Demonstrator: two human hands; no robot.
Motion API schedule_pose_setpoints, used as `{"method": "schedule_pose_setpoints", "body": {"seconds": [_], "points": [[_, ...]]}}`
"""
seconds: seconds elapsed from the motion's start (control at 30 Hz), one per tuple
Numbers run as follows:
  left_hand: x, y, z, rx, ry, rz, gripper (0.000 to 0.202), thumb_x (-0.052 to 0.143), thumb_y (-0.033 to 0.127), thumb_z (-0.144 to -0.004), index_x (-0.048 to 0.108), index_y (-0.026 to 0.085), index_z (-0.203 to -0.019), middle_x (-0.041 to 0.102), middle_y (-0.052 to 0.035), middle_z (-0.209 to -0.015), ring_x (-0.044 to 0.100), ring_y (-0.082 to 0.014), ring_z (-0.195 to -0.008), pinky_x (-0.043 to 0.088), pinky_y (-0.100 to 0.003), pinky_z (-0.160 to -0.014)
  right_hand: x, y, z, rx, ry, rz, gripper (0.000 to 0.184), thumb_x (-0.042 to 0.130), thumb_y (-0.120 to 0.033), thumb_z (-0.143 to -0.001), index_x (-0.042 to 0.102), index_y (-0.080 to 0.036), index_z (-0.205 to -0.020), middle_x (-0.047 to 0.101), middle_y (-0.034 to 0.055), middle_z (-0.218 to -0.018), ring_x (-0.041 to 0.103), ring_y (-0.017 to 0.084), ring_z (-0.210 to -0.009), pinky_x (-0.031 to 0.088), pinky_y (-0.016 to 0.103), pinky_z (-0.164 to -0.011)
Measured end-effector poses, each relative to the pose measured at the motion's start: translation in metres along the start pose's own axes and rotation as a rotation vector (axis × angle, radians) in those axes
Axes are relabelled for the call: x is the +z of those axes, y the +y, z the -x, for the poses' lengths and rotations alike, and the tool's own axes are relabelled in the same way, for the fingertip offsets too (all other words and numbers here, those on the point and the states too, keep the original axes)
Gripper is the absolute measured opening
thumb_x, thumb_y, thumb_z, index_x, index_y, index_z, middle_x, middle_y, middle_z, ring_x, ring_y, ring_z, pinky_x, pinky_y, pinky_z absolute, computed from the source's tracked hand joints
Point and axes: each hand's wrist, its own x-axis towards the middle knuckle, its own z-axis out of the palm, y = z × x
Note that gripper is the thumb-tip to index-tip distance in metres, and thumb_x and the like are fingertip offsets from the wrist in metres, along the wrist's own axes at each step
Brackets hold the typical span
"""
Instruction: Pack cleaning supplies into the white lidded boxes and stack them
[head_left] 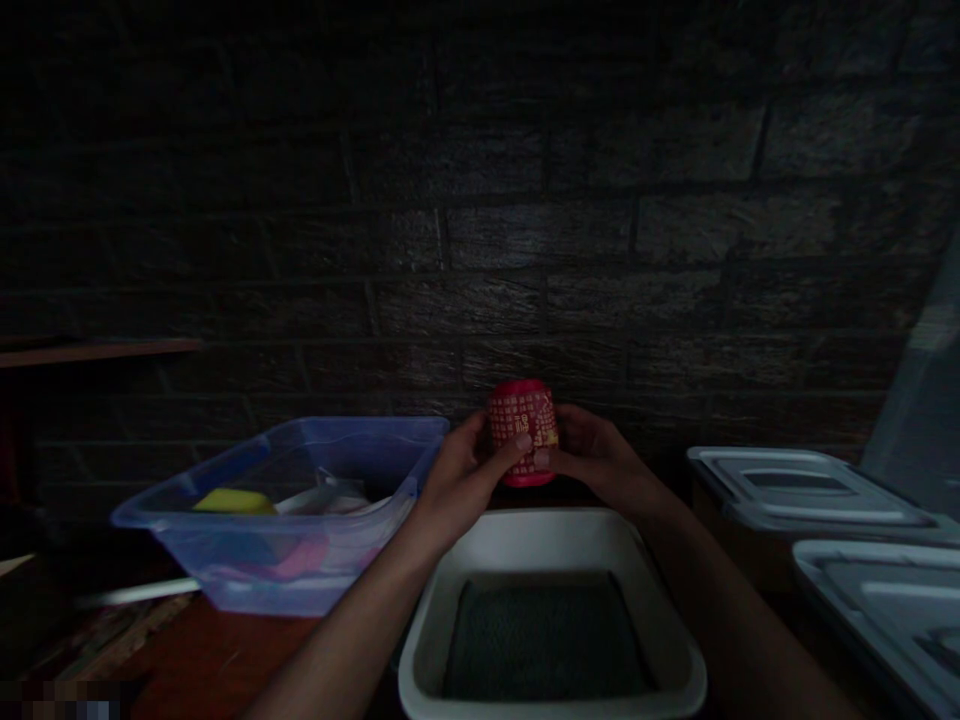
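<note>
A small red cup (520, 420) with pale patterned print is held upright in front of a dark brick wall, above the far rim of a white basin (551, 535). My left hand (463, 472) grips its left side with the thumb across the front. On the cup's right side my right hand (592, 455) wraps round it, thumb also at the front. Both sets of fingers are closed on the cup. A dark mat lies in the bottom of the basin.
A clear blue plastic tub (281, 510) at the left holds a yellow item (234, 500) and pale objects. Grey lidded bins (806, 485) stand at the right. A wooden shelf (97, 352) juts from the wall at far left.
</note>
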Motion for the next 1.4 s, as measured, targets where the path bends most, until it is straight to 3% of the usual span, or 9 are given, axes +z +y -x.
{"method": "schedule_pose_setpoints", "body": {"seconds": [0.3,0.53,0.73,1.0,1.17,1.4], "points": [[-0.0003,0.0007,0.0010,-0.006,-0.012,0.016,0.050,0.077,0.027,-0.086,0.064,0.016,-0.133,0.074,-0.0131,-0.128,0.071,-0.0290,-0.113,0.056,-0.042,-0.097,0.0053,-0.0067,0.0033,0.037,-0.115,-0.020,0.048,0.087,-0.027,-0.078,0.069,-0.024,-0.123,0.075,0.0058,-0.124,0.071,0.025,-0.111,0.051,0.049,-0.109],[-0.0008,0.0015,0.0011,0.002,-0.027,0.017,0.048,0.078,0.033,-0.087,0.066,0.017,-0.130,0.076,-0.0125,-0.125,0.071,-0.0301,-0.112,0.056,-0.041,-0.095,0.0038,-0.0060,0.0032,0.029,-0.092,-0.002,0.047,0.087,-0.028,-0.079,0.070,-0.024,-0.122,0.074,0.0062,-0.126,0.069,0.026,-0.115,0.049,0.049,-0.110],[-0.0026,-0.0005,0.0008,-0.002,-0.030,0.005,0.051,0.080,0.036,-0.085,0.067,0.017,-0.131,0.078,-0.0120,-0.118,0.071,-0.0313,-0.111,0.055,-0.043,-0.097,0.0043,-0.0055,0.0024,0.028,-0.087,-0.005,0.049,0.088,-0.028,-0.077,0.070,-0.024,-0.122,0.074,0.0057,-0.126,0.070,0.025,-0.113,0.049,0.049,-0.110],[-0.0032,-0.0005,0.0002,-0.030,-0.008,0.091,0.044,0.073,0.038,-0.091,0.070,0.016,-0.128,0.073,-0.0126,-0.131,0.067,-0.0293,-0.121,0.047,-0.042,-0.108,0.0054,-0.0073,0.0039,0.042,-0.076,0.002,0.051,0.088,-0.029,-0.077,0.070,-0.024,-0.124,0.074,0.0067,-0.125,0.071,0.026,-0.113,0.049,0.052,-0.111],[-0.0036,0.0014,-0.0006,-0.043,0.047,0.063,0.044,0.072,0.043,-0.091,0.072,0.016,-0.127,0.074,-0.0123,-0.129,0.066,-0.0308,-0.123,0.049,-0.042,-0.107,0.0061,-0.0073,0.0040,0.040,-0.073,0.011,0.054,0.088,-0.028,-0.076,0.069,-0.024,-0.127,0.074,0.0064,-0.124,0.071,0.026,-0.113,0.051,0.049,-0.108],[-0.0023,0.0084,-0.0001,-0.034,0.013,0.030,0.046,0.077,0.040,-0.088,0.072,0.018,-0.128,0.076,-0.0125,-0.125,0.071,-0.0307,-0.115,0.052,-0.043,-0.104,0.0046,-0.0044,0.0042,0.061,-0.100,-0.016,0.056,0.087,-0.028,-0.079,0.067,-0.025,-0.131,0.073,0.0076,-0.128,0.069,0.027,-0.118,0.050,0.051,-0.111]]}}
